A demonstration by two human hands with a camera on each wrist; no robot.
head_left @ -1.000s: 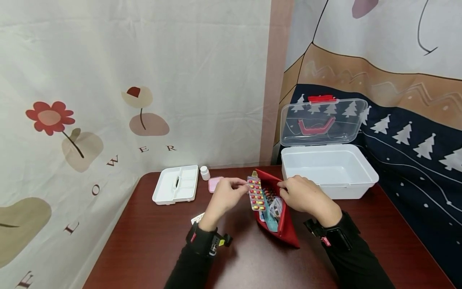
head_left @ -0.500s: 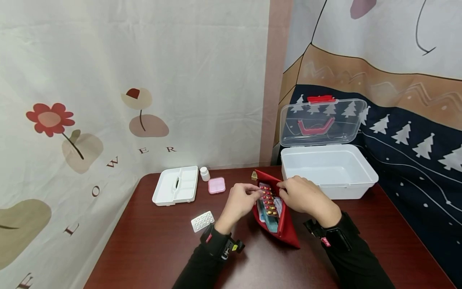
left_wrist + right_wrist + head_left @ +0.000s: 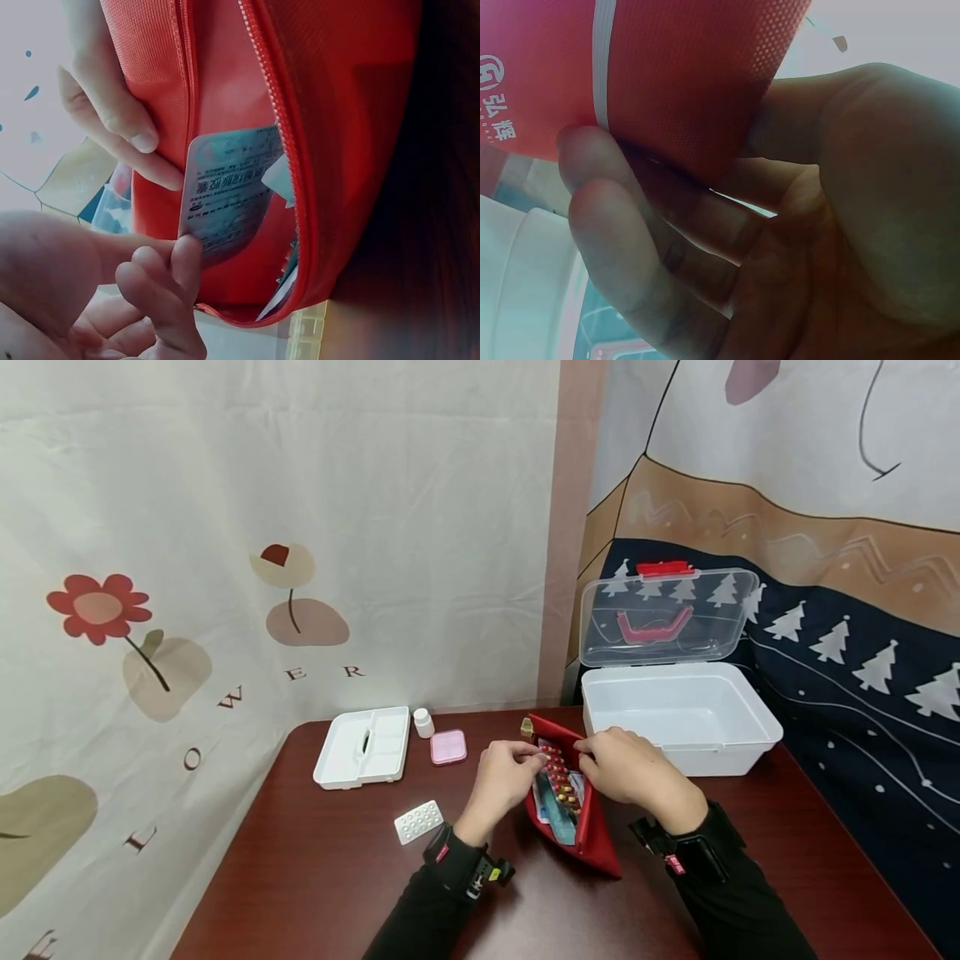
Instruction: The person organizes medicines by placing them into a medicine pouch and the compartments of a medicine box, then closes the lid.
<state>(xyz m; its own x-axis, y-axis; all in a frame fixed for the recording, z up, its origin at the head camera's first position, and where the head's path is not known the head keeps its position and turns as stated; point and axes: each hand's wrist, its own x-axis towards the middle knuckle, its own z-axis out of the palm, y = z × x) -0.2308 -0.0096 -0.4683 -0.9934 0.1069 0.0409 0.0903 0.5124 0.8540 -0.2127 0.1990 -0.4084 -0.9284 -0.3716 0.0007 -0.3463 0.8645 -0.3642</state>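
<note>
An unzipped red pouch [image 3: 600, 843] stands on the table with its mouth up. My right hand [image 3: 637, 772] grips its far right rim; in the right wrist view the fingers and thumb hold the red fabric [image 3: 682, 90]. Between thumb and fingertips, my left hand [image 3: 504, 783] pinches a blister pack of red and yellow capsules [image 3: 558, 777], most of which sits inside the pouch. Its printed foil back [image 3: 229, 187] faces the left wrist camera. Beside it in the pouch lies a teal packet [image 3: 558, 822], along with other partly hidden items.
A white box [image 3: 678, 756] with its clear lid [image 3: 667, 647] raised stands at the back right. Toward the left are a white divided case [image 3: 386, 735], a small white bottle [image 3: 423, 723], a pink case [image 3: 448, 747] and a white blister pack [image 3: 418, 822].
My left hand has moved right and carried the capsule blister pack from above the pouch's left rim down into its mouth. My right hand keeps its grip on the rim.
</note>
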